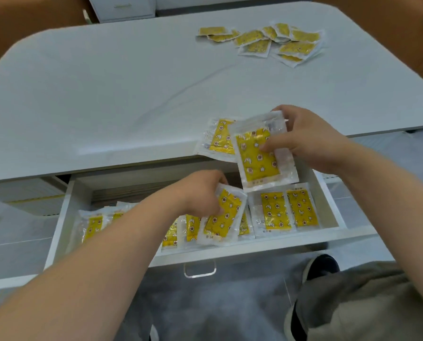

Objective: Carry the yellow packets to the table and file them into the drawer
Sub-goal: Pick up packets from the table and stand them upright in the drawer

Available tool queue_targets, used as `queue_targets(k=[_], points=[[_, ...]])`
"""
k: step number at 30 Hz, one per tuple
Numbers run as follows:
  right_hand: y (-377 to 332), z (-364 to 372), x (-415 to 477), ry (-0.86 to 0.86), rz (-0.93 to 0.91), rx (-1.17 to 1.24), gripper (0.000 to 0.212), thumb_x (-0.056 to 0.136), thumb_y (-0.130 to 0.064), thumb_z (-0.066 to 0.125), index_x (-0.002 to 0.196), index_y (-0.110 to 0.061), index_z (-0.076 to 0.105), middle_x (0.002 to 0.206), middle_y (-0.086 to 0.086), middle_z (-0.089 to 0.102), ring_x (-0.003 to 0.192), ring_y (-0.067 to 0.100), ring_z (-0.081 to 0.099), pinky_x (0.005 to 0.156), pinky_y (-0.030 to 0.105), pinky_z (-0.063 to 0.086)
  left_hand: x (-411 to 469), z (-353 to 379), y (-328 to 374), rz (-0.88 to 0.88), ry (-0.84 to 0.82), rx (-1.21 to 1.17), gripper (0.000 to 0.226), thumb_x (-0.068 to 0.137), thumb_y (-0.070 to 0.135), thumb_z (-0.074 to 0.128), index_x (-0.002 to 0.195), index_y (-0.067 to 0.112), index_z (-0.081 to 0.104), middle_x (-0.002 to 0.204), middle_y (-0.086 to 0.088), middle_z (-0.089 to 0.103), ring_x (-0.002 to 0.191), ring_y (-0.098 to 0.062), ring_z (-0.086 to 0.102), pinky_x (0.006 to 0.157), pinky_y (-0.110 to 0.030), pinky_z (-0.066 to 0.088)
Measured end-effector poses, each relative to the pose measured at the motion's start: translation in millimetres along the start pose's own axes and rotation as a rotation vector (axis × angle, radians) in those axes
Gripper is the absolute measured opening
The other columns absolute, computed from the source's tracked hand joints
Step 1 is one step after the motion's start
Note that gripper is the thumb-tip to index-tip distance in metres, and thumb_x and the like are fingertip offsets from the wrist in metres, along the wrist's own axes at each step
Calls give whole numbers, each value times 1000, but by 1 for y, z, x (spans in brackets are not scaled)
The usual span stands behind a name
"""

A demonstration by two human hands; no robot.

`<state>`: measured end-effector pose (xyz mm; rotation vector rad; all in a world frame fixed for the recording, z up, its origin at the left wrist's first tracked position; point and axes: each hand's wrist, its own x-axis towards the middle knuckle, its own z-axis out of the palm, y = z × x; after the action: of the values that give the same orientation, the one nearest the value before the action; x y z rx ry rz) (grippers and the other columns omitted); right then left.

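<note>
- The right hand (pixel 311 141) is closed on a yellow packet (pixel 262 156), thumb pressed on its printed face and fingers behind the top edge; the packet hangs tilted across the near edge of the table (pixel 131 94), its lower half over the open drawer (pixel 230 247).
- A second packet (pixel 218 139) lies flat under it on the table's edge, partly covered and touching it.
- The left hand (pixel 203 193) is curled round a third packet (pixel 221 217), pinching its upper end; this one is down inside the drawer, leaning over those already filed.
- Filed packets (pixel 277 210) stand in an overlapping row along the drawer's front wall: two plainly at the right, several more behind the left forearm, the exact count hidden.
- Each packet is a flat rectangle of crinkled clear plastic with a glossy yellow panel printed with small stars, moons and round figures.
- The back half of the drawer is bare, showing a wood-grain bottom; its walls are white, with a clear loop handle (pixel 200 269) at the front.
- A loose heap of packets (pixel 267 40) lies at the table's far right, roughly ten, overlapping and well apart from the hands.
- The tabletop is smooth, white and round-cornered, with broad open surface between heap and hands.
- A white cabinet (pixel 124 7) stands beyond the table.
</note>
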<state>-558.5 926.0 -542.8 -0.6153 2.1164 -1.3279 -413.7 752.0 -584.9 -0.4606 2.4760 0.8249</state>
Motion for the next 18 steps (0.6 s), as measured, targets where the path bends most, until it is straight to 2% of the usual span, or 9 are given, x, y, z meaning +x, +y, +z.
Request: queue_targets(k=[2, 6, 10, 11, 13, 16, 18], points=[[4, -5, -2, -87, 74, -29, 29, 81, -5, 80, 106, -12, 68, 93, 5, 78, 88, 23, 77, 81, 43, 62, 10, 8, -5, -72, -9, -49, 60, 83, 16, 80, 135, 27, 53, 119, 2, 61, 97, -17, 66, 72, -28, 57], [14, -13, -1, -155, 169, -185, 19, 81, -9, 82, 96, -13, 70, 81, 3, 78, 78, 21, 77, 64, 31, 59, 29, 19, -15, -212, -16, -355, 57, 83, 11, 82, 132, 24, 57, 112, -4, 68, 90, -21, 72, 76, -37, 64], [29, -12, 3, -225, 263, -360, 29, 81, -9, 83, 101, -20, 66, 93, 7, 76, 77, 21, 77, 57, 27, 56, 40, 31, -17, -237, 20, -467, 54, 81, 12, 84, 128, 23, 58, 108, -3, 69, 88, -18, 72, 75, -36, 64], [33, -10, 4, -240, 283, -393, 31, 82, -8, 83, 103, -21, 65, 95, 7, 76, 78, 21, 77, 58, 28, 58, 42, 35, -18, -214, 38, -420, 54, 81, 15, 85, 127, 23, 58, 109, -2, 69, 90, -17, 71, 75, -34, 63], [39, -3, 3, -272, 312, -437, 34, 85, -6, 79, 110, -22, 62, 99, 6, 74, 80, 20, 76, 61, 28, 61, 42, 40, -19, -130, 89, -120, 59, 79, 27, 86, 131, 23, 56, 119, 0, 66, 99, -16, 65, 79, -32, 58], [46, 11, 2, -314, 311, -518, 37, 88, -6, 76, 118, -21, 60, 104, 4, 71, 86, 19, 74, 65, 28, 62, 39, 46, -23, -33, 172, 338, 66, 79, 46, 80, 136, 24, 53, 128, -1, 57, 111, -25, 61, 87, -38, 55], [50, 20, 2, -339, 303, -571, 37, 88, -7, 75, 120, -20, 61, 105, 2, 71, 88, 18, 73, 68, 28, 62, 36, 47, -23, -27, 190, 468, 66, 79, 53, 77, 134, 24, 53, 127, -4, 50, 109, -28, 61, 86, -41, 55]])
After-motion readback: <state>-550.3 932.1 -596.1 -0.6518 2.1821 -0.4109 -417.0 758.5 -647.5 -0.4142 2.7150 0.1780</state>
